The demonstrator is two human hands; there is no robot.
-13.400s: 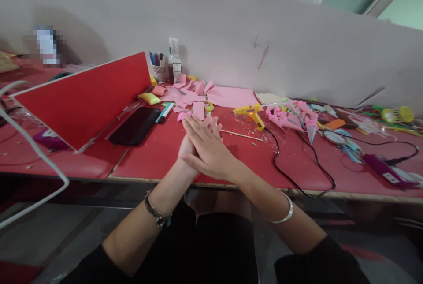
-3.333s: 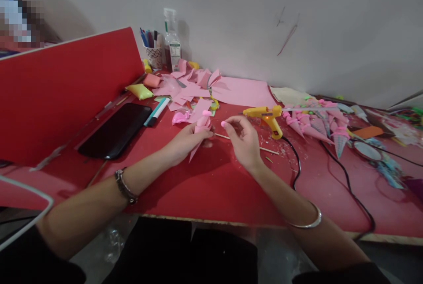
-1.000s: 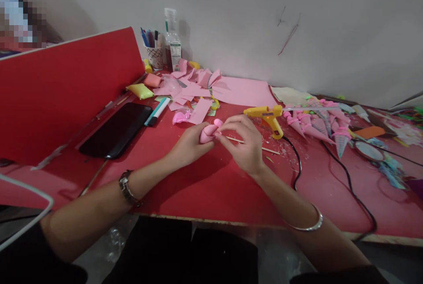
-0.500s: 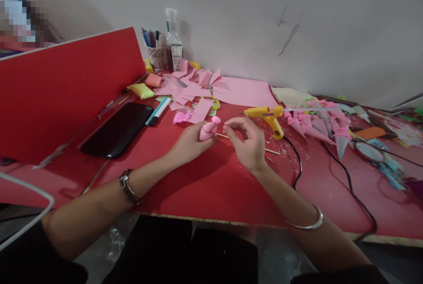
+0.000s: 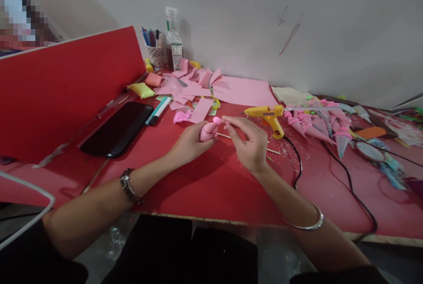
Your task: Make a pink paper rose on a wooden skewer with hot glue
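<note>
In the head view my left hand point(image 5: 191, 143) is closed around a small pale pink cone-shaped piece point(image 5: 207, 131), held over the middle of the red table. A bright pink clay-like blob point(image 5: 217, 120) sits at the upper right end of that piece. My right hand point(image 5: 250, 143) is closed in a pinch, with the index fingertip at the blob, touching or nearly so. What lies between thumb and finger is too small to make out, though a speck of pink shows there. Beyond the right hand lies a yellow glue gun point(image 5: 269, 118).
On the left are a black phone point(image 5: 117, 129), markers point(image 5: 158, 111) and an upright red panel point(image 5: 72, 94). Pink paper scraps point(image 5: 188, 90) lie at the back, near a bottle point(image 5: 174, 41) and a pen cup point(image 5: 154, 57). Pink cones point(image 5: 319, 125) and black cables point(image 5: 350, 187) are right.
My right hand's index fingertip has come left to the bright pink blob, and its fingers have straightened and drawn together. The left hand has barely moved.
</note>
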